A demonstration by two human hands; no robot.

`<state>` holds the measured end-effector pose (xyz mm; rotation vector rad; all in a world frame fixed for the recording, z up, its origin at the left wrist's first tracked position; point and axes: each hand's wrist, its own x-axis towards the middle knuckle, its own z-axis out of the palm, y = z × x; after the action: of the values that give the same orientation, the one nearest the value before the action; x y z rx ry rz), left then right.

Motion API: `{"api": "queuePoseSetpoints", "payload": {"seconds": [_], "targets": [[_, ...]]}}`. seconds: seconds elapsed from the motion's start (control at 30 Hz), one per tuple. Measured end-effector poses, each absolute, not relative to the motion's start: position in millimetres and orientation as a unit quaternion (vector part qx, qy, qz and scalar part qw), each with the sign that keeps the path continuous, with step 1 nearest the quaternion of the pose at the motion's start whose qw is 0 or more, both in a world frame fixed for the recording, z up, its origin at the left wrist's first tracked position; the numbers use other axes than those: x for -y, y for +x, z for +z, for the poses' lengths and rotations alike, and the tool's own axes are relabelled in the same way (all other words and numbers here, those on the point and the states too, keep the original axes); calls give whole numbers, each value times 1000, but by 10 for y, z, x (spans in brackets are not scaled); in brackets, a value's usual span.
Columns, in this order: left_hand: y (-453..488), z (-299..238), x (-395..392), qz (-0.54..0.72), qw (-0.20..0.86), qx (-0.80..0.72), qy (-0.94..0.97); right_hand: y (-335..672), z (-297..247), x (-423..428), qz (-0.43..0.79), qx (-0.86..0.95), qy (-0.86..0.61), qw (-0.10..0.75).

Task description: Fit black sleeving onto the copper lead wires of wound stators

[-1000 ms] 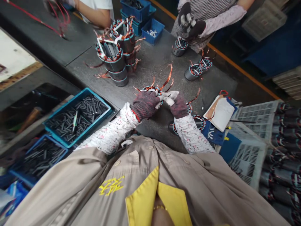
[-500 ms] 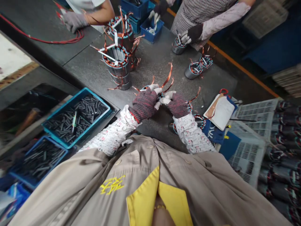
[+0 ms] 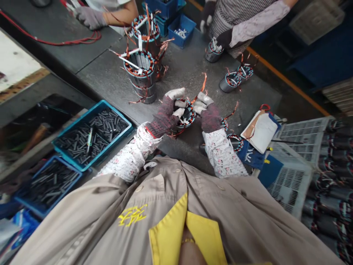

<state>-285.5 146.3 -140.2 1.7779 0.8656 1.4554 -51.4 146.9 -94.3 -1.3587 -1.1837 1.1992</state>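
Observation:
Between my gloved hands stands a motor stator (image 3: 190, 117), its rim wound with copper and light-blue insulation, with white pieces inside the bore. My left hand (image 3: 169, 110) is wrapped over its left side, fingers reaching across the rim and into the opening. At the right rim, my right hand (image 3: 207, 112) has its fingers bent together at the base of a copper wire lead (image 3: 204, 82) that sticks up. The glove partly hides that contact. Two more wound stator rims, one by my right wrist (image 3: 224, 125) and one by my sleeve (image 3: 235, 142), are partly covered.
Stacked stators (image 3: 140, 77) with loose leads stand ahead left. Two bins, one teal (image 3: 82, 167) and one blue (image 3: 45, 213), hold dark strips at left. A clipboard (image 3: 260, 130) and white crates (image 3: 300, 147) are right. Co-workers' gloved hands (image 3: 92, 17) work across the table.
My hands have moved apart from close together over the stator. The left has shifted left onto its side, exposing the bore; the right has moved slightly right. A co-worker's hand has left the small blue bin.

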Motion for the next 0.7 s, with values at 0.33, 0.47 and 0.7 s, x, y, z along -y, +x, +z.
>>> {"api": "queuePoseSetpoints", "payload": {"seconds": [0.33,0.47,0.7], "targets": [[-2780,-1085,-1348,547,508,-390,539,-600,-925,-1444,310,622,-650,306],[-2930,-1062,-1273,603,450,-418,509,-506,-696,-1319,230,670,-629,321],[-3575,-1609,-783,625,409,-578,329,-969,-558,-1247,173,820,-538,96]]}}
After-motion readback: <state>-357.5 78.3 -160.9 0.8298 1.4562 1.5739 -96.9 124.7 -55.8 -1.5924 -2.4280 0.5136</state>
